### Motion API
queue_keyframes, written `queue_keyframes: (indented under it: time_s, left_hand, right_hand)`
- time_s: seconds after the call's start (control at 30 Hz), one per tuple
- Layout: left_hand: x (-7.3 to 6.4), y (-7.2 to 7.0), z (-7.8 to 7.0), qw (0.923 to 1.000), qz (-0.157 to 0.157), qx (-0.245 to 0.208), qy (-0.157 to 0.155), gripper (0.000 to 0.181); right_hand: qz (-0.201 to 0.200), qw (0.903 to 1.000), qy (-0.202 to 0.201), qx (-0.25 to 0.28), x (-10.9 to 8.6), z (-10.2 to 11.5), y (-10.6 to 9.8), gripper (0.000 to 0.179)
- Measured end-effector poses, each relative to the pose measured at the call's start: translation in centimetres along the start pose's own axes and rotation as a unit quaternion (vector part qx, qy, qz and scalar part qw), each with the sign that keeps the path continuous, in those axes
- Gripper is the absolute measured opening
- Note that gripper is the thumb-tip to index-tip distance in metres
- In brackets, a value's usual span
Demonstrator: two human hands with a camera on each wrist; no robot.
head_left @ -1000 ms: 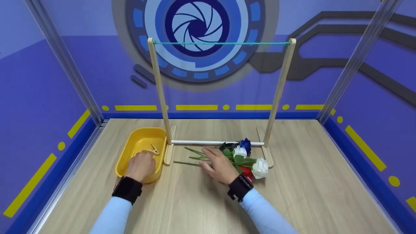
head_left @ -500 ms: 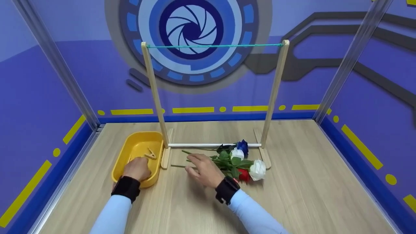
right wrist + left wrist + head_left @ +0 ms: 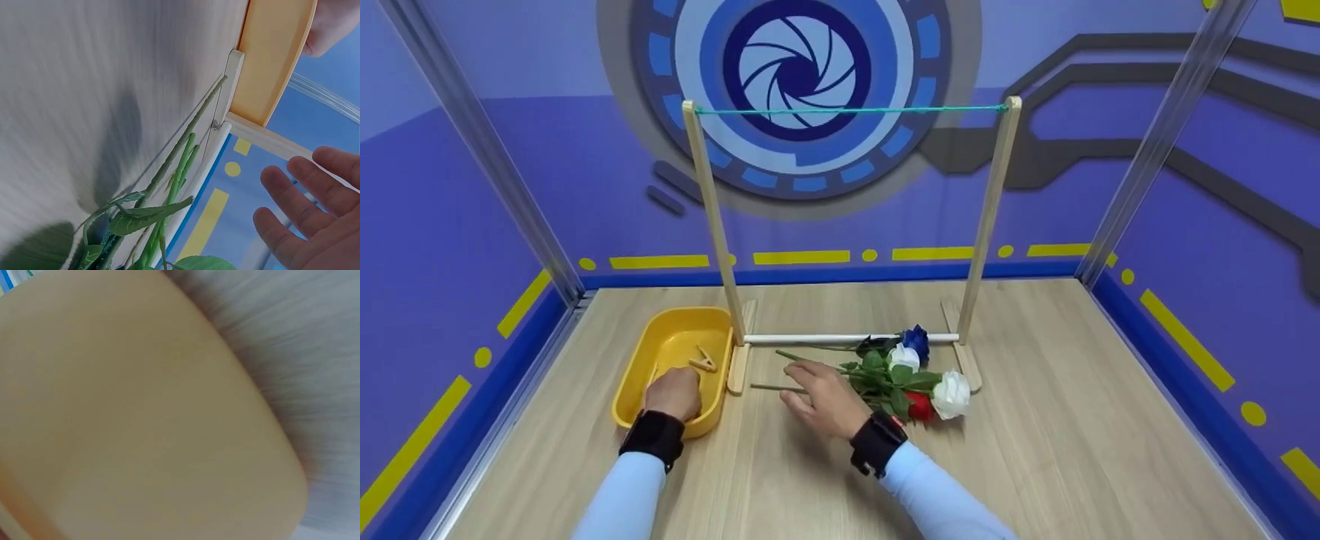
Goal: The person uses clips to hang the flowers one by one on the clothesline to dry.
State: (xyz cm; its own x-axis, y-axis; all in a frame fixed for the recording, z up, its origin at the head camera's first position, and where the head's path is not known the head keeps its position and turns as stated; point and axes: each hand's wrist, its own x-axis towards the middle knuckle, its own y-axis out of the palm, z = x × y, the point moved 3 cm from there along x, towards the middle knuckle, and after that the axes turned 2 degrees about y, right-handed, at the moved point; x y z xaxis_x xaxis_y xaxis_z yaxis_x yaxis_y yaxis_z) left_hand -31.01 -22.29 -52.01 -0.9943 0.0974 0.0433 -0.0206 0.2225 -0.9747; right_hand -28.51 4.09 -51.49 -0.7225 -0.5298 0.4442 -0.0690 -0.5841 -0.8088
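My left hand (image 3: 673, 393) reaches down into the yellow plastic basin (image 3: 634, 375) at its near end; its fingertips are hidden, so I cannot tell what they hold. A wooden clothespin (image 3: 703, 363) lies in the basin beyond the hand. The basin's outer wall (image 3: 152, 410) fills most of the left wrist view. My right hand (image 3: 826, 401), fingers spread and relaxed, hovers over the flower stems (image 3: 185, 143) and holds nothing. The artificial roses lie with blooms to the right: a blue rose (image 3: 916, 342), a white rose (image 3: 952, 394), a smaller white rose (image 3: 904, 357) and a red rose (image 3: 920, 406).
Behind the flowers stands a wooden frame (image 3: 988, 225) with a green string (image 3: 851, 110) along its top and a white rod (image 3: 810, 339) low down. Its left foot (image 3: 739, 370) stands right beside the basin. Printed blue panels (image 3: 1207, 247) enclose the wooden table (image 3: 1035, 450).
My right hand has drawn left, off the leaves towards the stem ends. The left hand stays in the basin. The head view has shifted a little.
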Motion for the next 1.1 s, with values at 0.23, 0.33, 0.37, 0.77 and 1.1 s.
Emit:
queue_keyframes:
  time_s: [0.23, 0.33, 0.37, 0.77, 1.1]
  left_hand:
    - [-0.3, 0.2, 0.1, 0.9990, -0.039, -0.022, -0.005, 0.015]
    - [-0.5, -0.1, -0.2, 0.9971, -0.061, -0.045, -0.009, 0.014]
    - [-0.6, -0.3, -0.5, 0.9962, -0.070, -0.052, -0.009, 0.014]
    - [-2.5, -5.2, -5.7, 0.9637, -0.251, -0.045, 0.080, 0.011]
    - [-4.4, -5.3, -11.2, 0.9347, -0.316, -0.107, 0.122, 0.010]
  right_hand:
    - [-0.005, 0.9999, -0.001, -0.009, -0.2, -0.1, 0.1, 0.037]
    - [-0.009, 0.9999, -0.005, 0.002, -0.4, -0.3, 0.1, 0.037]
    - [-0.012, 0.9999, -0.007, 0.005, -0.5, -0.4, 0.1, 0.037]
    - [-0.034, 0.9986, 0.006, 0.040, -2.2, -1.0, -0.2, 0.037]
    - [-0.047, 0.9923, 0.052, 0.103, -3.6, -2.0, -1.6, 0.038]
